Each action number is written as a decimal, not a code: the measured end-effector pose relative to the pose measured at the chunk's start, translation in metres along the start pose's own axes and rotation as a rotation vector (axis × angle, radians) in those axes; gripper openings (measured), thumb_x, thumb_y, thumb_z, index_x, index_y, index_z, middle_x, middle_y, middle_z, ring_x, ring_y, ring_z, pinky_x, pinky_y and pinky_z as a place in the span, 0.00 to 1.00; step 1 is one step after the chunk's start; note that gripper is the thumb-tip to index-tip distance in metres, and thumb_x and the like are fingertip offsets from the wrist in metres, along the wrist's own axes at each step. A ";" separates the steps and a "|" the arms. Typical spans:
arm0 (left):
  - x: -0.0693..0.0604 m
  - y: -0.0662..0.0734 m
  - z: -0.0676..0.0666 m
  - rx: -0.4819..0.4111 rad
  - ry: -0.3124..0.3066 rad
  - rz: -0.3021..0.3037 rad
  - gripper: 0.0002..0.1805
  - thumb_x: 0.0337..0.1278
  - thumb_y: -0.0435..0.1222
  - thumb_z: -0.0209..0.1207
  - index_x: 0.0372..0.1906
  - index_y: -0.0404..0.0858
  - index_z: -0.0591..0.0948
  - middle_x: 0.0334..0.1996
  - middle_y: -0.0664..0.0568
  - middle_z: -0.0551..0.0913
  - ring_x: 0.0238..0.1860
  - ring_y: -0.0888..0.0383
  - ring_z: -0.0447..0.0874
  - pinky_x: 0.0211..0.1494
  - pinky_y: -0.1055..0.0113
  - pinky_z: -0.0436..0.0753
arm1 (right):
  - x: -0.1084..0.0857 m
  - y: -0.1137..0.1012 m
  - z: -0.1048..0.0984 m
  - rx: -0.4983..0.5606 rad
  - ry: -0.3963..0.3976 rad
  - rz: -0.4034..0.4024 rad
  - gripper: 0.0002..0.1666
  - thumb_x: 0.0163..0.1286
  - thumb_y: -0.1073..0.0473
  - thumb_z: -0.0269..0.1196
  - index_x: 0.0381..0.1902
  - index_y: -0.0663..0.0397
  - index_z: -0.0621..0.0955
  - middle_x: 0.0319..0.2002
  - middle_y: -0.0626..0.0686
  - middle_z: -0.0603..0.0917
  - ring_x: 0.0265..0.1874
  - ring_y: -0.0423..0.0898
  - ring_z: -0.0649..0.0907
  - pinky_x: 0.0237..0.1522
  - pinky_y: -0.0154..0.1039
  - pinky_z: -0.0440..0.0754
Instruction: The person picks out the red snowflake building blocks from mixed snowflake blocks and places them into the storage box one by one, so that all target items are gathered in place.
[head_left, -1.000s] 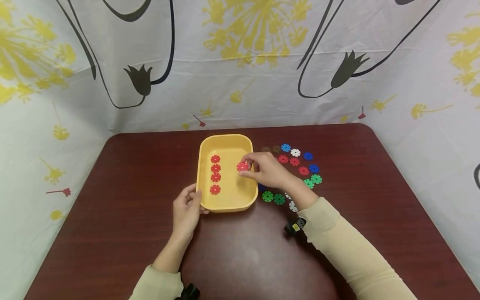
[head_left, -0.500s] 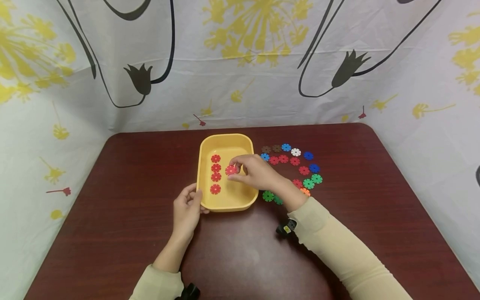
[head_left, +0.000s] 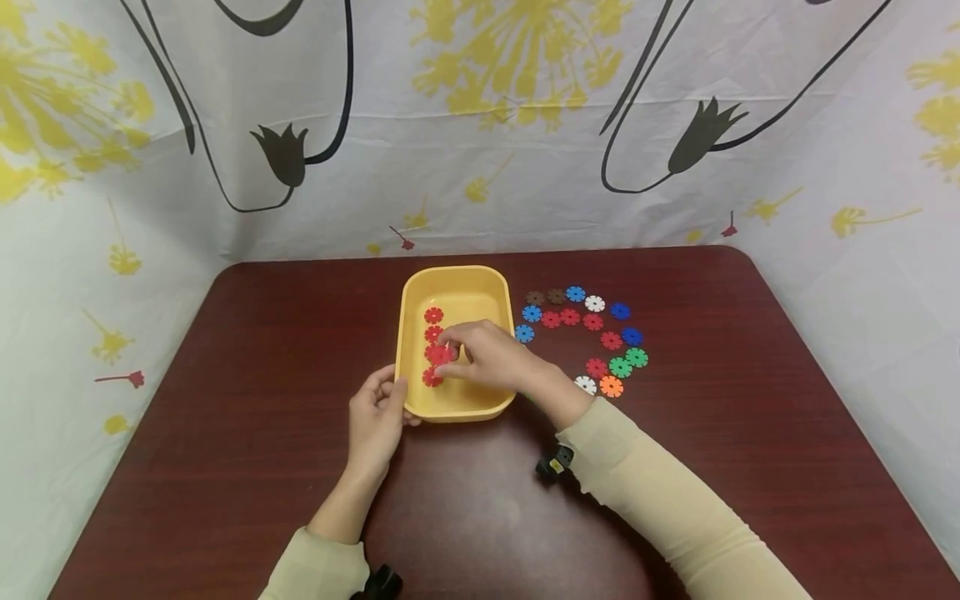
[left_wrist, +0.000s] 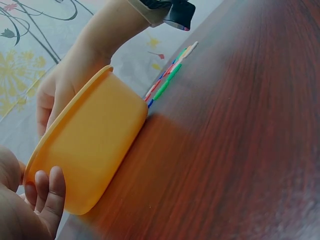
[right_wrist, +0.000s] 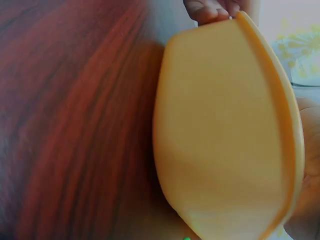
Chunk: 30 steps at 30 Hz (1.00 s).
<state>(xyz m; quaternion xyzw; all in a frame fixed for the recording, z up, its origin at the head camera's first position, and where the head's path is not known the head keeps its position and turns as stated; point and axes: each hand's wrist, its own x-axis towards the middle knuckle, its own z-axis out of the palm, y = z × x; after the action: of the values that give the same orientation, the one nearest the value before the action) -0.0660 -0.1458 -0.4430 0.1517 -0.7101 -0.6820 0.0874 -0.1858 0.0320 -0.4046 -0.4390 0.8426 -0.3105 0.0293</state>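
Observation:
A yellow plastic tray (head_left: 480, 400) rests on the dark table, and several red notched discs (head_left: 433, 316) lie in a column along its left side. My left hand (head_left: 377, 425) grips the near left corner, thumb at the rim and fingers against the outer wall, as the left wrist view also shows. Inside the tray my right hand (head_left: 491, 358) pinches a red notched disc (head_left: 438, 355) between thumb and fingers, over the lower part of the column, partly covering it. In the right wrist view the tray's wall (right_wrist: 220, 125) blocks sight of the pinched disc.
Right of the tray, several loose notched discs lie on the table (head_left: 712, 375): brown, blue, white, red (head_left: 570, 317), green (head_left: 636, 357) and orange (head_left: 611, 386). My right forearm crosses the table just in front of them. A patterned cloth (head_left: 480, 208) hangs behind.
My right hand has moved left across the tray with the red disc, from the right wall to the column. The left hand has kept its grip on the corner.

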 end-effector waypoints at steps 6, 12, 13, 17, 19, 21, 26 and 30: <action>-0.001 0.002 0.000 -0.007 -0.005 0.021 0.19 0.74 0.33 0.55 0.63 0.28 0.76 0.33 0.36 0.78 0.21 0.62 0.81 0.26 0.68 0.88 | 0.004 -0.007 0.008 -0.033 -0.084 0.008 0.17 0.64 0.48 0.74 0.42 0.51 0.85 0.27 0.46 0.81 0.26 0.39 0.75 0.32 0.33 0.77; -0.001 0.002 0.000 -0.016 -0.011 0.018 0.19 0.74 0.32 0.55 0.63 0.28 0.75 0.32 0.36 0.77 0.21 0.62 0.81 0.26 0.68 0.88 | 0.009 -0.011 0.016 -0.103 -0.240 0.042 0.14 0.65 0.47 0.72 0.37 0.48 0.83 0.23 0.42 0.77 0.23 0.39 0.75 0.27 0.32 0.74; -0.001 0.002 0.000 -0.014 -0.011 0.016 0.19 0.74 0.32 0.55 0.63 0.28 0.75 0.32 0.35 0.77 0.21 0.62 0.80 0.26 0.68 0.88 | 0.009 -0.012 0.017 -0.114 -0.269 0.046 0.13 0.65 0.47 0.72 0.36 0.48 0.83 0.23 0.42 0.77 0.23 0.39 0.74 0.26 0.32 0.73; -0.001 0.001 0.000 -0.004 -0.012 0.011 0.18 0.74 0.32 0.55 0.63 0.28 0.75 0.33 0.35 0.77 0.20 0.62 0.80 0.26 0.68 0.88 | 0.010 -0.014 0.022 -0.134 -0.368 0.072 0.12 0.66 0.49 0.72 0.35 0.48 0.83 0.22 0.43 0.76 0.22 0.40 0.73 0.26 0.33 0.71; -0.001 0.001 -0.001 -0.001 -0.015 0.008 0.19 0.74 0.32 0.55 0.63 0.28 0.75 0.33 0.35 0.77 0.21 0.63 0.80 0.26 0.69 0.88 | 0.011 -0.014 0.024 -0.138 -0.395 0.083 0.11 0.66 0.50 0.72 0.35 0.48 0.83 0.22 0.43 0.76 0.23 0.40 0.73 0.27 0.33 0.71; -0.001 0.001 0.000 -0.002 -0.017 0.005 0.19 0.74 0.32 0.55 0.63 0.28 0.75 0.33 0.36 0.77 0.20 0.63 0.80 0.26 0.68 0.88 | 0.010 -0.013 0.026 -0.141 -0.409 0.092 0.11 0.66 0.50 0.72 0.36 0.48 0.83 0.23 0.43 0.76 0.24 0.40 0.73 0.28 0.33 0.71; -0.001 0.002 -0.001 -0.003 -0.018 0.001 0.19 0.74 0.32 0.55 0.63 0.28 0.75 0.33 0.36 0.77 0.20 0.62 0.81 0.26 0.68 0.88 | 0.009 -0.012 0.028 -0.128 -0.407 0.087 0.13 0.66 0.49 0.72 0.40 0.49 0.84 0.23 0.43 0.77 0.24 0.40 0.75 0.29 0.32 0.74; -0.001 0.002 -0.001 -0.001 -0.014 0.006 0.19 0.74 0.32 0.55 0.63 0.28 0.75 0.33 0.36 0.78 0.21 0.62 0.81 0.26 0.68 0.88 | 0.007 -0.012 0.024 -0.083 -0.358 0.065 0.14 0.65 0.50 0.73 0.42 0.51 0.85 0.23 0.43 0.78 0.23 0.39 0.76 0.29 0.32 0.76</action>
<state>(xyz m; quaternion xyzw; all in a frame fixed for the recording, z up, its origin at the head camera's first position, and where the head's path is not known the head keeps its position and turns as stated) -0.0645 -0.1466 -0.4413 0.1449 -0.7108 -0.6831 0.0846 -0.1739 0.0096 -0.4158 -0.4608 0.8498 -0.1910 0.1707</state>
